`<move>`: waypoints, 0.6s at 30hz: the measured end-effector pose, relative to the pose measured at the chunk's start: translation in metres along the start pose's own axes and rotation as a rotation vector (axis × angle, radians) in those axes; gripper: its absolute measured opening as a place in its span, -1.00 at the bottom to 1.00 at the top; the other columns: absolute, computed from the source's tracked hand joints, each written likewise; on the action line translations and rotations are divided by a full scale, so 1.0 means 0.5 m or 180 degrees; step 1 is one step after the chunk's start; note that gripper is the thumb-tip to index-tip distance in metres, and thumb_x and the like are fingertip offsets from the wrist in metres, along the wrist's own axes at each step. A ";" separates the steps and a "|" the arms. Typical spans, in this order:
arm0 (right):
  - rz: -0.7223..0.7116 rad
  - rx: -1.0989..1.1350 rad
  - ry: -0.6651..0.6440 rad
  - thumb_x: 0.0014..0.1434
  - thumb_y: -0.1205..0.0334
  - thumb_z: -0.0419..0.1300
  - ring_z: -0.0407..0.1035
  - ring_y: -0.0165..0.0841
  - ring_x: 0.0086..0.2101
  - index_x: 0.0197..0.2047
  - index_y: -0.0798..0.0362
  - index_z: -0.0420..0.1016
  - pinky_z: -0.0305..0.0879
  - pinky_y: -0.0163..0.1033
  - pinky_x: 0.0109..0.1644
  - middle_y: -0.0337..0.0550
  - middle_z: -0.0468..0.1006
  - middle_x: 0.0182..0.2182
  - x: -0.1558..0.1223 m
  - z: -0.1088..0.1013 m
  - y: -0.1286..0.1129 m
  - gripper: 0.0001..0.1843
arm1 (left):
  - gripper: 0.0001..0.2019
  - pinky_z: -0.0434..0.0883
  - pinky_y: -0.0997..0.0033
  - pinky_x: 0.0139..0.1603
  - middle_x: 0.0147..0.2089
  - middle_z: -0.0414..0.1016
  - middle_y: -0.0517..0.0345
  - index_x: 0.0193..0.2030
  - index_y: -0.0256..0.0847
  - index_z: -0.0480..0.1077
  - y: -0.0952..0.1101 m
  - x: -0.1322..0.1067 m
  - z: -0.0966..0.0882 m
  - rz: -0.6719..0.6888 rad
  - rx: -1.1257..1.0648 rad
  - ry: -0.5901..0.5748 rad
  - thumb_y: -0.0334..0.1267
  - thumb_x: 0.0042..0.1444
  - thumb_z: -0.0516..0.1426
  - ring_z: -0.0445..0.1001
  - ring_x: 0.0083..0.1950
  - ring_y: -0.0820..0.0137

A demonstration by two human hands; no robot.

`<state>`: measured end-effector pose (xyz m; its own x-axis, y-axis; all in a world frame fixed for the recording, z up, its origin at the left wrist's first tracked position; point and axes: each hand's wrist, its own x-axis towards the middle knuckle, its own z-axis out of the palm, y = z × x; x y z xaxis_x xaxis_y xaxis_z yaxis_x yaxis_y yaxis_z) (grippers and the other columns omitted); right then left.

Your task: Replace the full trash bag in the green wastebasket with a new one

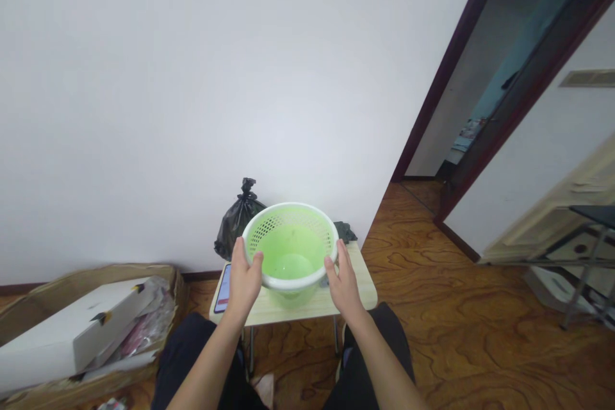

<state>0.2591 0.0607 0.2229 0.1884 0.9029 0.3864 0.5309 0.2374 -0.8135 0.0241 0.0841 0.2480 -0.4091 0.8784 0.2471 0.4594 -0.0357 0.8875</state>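
Phone (223, 289) left of basket (291, 255) (bag (234, 225) behind both), carton (179, 298) farther left.

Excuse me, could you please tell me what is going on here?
Someone's left hand and right hand hold a green basket from opposite sides, over a small table. Whether it rests there or is slightly raised is hard to tell. A phone lies on the table near the left hand, and a tied black bag is behind the basket.

A round, light-green plastic basket (293, 250), white-rimmed and perforated, is mouth-up over a pale tabletop (361, 288), between its left and right edges.
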 end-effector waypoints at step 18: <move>-0.0209 0.0064 0.0281 0.33 -0.06 -0.07 -0.05 -0.22 0.33 0.36 0.12 0.07 -0.03 0.03 0.36 0.08 0.07 0.35 -0.006 0.017 0.006 -0.35 | -0.33 -0.15 0.25 0.45 0.46 -0.06 -0.09 0.42 -0.34 -0.05 -0.004 -0.027 0.022 -0.0016 -0.0109 0.0185 -0.13 0.20 -0.06 -0.09 0.47 0.25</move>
<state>0.2528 0.0617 0.2155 0.2264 0.8503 0.4752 0.5280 0.3028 -0.7934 0.0373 0.0776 0.2385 -0.4569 0.8495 0.2638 0.4303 -0.0485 0.9014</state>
